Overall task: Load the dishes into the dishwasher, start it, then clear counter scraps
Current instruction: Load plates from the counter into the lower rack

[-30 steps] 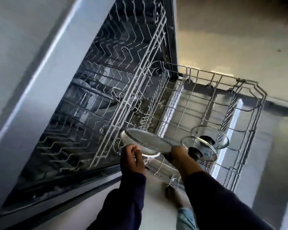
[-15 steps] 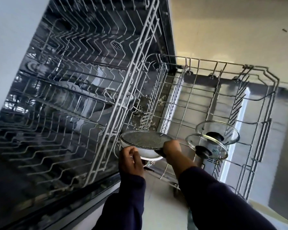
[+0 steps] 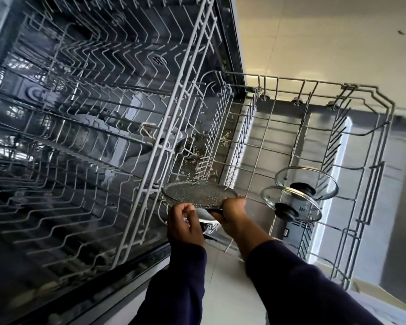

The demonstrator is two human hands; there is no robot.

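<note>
A pale tiled floor (image 3: 326, 38) fills the background behind an open dishwasher seen at a steep tilt. On the left, the upper rack (image 3: 92, 137), a grey wire grid of zigzag tines, sits inside the dark tub. Right of it the lower rack (image 3: 279, 127) is pulled out over the open door (image 3: 366, 207); bits of food scrap lie on the tub floor below its inner end.

At the near edge of the lower rack a speckled grey pan (image 3: 197, 195) is held roughly level, its light outer wall showing underneath. The left hand (image 3: 185, 227), in a dark sleeve, has its fingers curled at the pan's near rim; whether they actually grip it cannot be told. The right hand (image 3: 232, 216) clasps the pan's dark handle from the right side.

Further right, two glass lids with black knobs stand tilted in the lower rack: the nearer lid (image 3: 291, 205) just in front of the farther lid (image 3: 306, 182), overlapping it.
</note>
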